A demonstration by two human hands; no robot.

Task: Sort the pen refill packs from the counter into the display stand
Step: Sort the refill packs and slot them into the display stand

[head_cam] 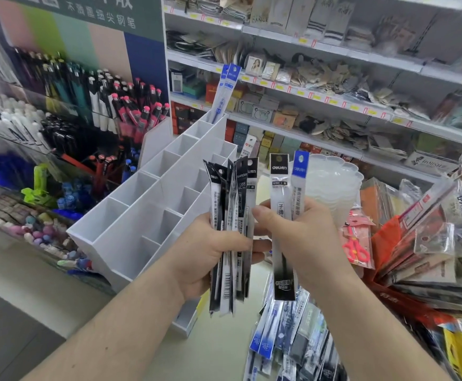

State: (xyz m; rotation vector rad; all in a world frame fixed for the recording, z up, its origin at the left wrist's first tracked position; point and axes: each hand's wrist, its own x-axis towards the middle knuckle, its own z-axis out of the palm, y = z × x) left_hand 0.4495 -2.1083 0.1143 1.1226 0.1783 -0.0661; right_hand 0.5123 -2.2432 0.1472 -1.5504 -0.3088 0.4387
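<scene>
A fan of black-headed refill packs [231, 229] is being gripped upright in the left hand [210, 251], fingers curled round it. The right hand [301, 232] is pinching a black-headed pack [280, 215] and a blue-headed pack [299, 182], all hovering over the white display stand [142, 215], where two blue packs [224, 92] are standing in the far compartment.

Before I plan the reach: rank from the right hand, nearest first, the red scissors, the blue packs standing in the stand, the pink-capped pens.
From the right hand:
1. Red scissors, just right of it.
2. Blue packs in the stand's far compartment, up-left.
3. Pink-capped pens, farther left.
</scene>
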